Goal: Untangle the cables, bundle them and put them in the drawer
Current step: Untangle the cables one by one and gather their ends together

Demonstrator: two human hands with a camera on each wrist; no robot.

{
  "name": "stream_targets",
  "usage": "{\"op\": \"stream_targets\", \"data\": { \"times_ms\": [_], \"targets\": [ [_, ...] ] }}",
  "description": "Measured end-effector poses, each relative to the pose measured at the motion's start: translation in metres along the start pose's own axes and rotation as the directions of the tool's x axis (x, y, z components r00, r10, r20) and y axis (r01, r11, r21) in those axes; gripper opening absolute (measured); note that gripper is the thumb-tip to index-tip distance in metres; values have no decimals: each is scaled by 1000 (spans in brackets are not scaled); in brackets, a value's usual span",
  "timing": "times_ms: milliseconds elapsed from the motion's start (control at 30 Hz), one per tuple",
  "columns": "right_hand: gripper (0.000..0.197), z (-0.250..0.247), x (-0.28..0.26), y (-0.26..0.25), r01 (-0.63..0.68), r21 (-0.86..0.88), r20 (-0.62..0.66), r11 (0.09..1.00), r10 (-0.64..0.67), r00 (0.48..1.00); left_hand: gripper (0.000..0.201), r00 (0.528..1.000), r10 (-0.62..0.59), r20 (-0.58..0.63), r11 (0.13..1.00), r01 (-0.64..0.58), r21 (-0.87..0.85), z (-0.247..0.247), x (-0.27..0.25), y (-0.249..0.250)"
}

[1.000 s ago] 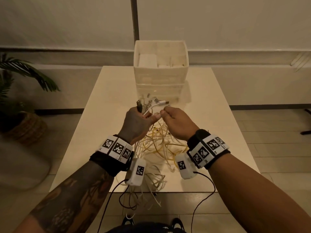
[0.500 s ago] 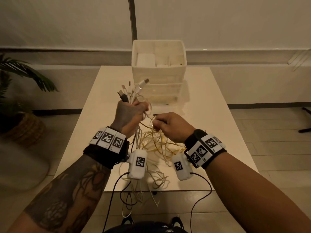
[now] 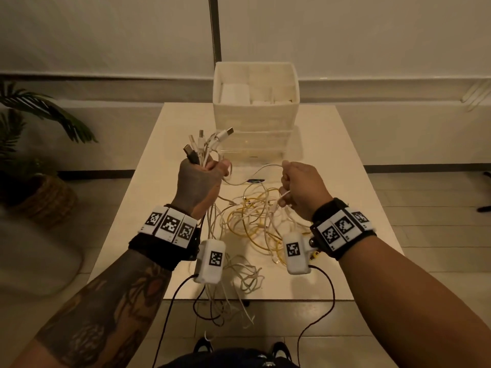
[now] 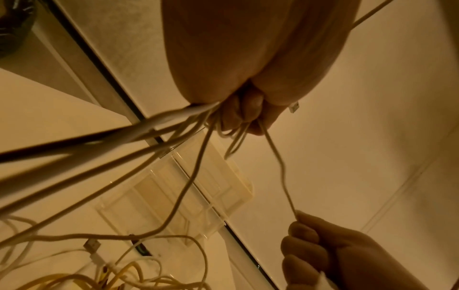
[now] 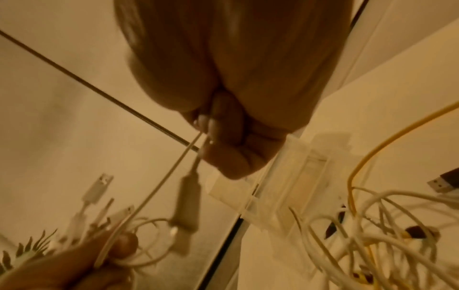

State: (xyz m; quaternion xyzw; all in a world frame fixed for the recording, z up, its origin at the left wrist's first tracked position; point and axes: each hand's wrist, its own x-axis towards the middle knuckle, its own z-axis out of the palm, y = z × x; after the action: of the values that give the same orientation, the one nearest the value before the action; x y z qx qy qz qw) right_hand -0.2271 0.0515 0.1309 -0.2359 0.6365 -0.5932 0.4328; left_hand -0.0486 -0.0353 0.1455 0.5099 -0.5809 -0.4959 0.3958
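My left hand [image 3: 203, 181] is raised above the table and grips a bunch of white cables [image 3: 206, 147], their plug ends sticking up from the fist. My right hand [image 3: 299, 185] grips a single thin white cable [image 3: 255, 172] that sags across to the left fist. In the left wrist view the fist [image 4: 244, 115] clamps several strands, and one strand [image 4: 280, 166] runs down to the right hand [image 4: 320, 253]. The right wrist view shows curled fingers [image 5: 223, 141] around that cable [image 5: 161, 186]. A tangle of yellow and white cables [image 3: 255, 224] lies on the table between my wrists.
A white drawer unit [image 3: 256, 102] with an open top bin and clear drawers stands at the far middle of the pale table [image 3: 345, 160]. Loose cable ends hang over the table's near edge [image 3: 228, 306]. A potted plant [image 3: 29, 160] stands on the floor at left.
The hands have moved apart: the right hand pulled its cable to the right, away from the left fist. The left hand has risen, lifting the plug ends higher.
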Motion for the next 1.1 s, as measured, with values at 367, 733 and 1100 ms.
{"op": "stream_targets", "data": {
  "times_ms": [367, 733, 1100],
  "targets": [
    [22, 9, -31, -8, 297, -612, 542, 733, 115, 833, 18, 992, 75, 103, 994, -82, 67, -3, -5, 6],
    [21, 49, -49, -19, 512, -523, 547, 681, -193, 815, 24, 982, 92, 164, 986, -113, 126, -10, -7, 6],
    [15, 52, -58, -10, 406, -585, 615, 702, 59, 786, 23, 986, 75, 151, 991, -90, 98, -14, -6, 7]
  ]
}}
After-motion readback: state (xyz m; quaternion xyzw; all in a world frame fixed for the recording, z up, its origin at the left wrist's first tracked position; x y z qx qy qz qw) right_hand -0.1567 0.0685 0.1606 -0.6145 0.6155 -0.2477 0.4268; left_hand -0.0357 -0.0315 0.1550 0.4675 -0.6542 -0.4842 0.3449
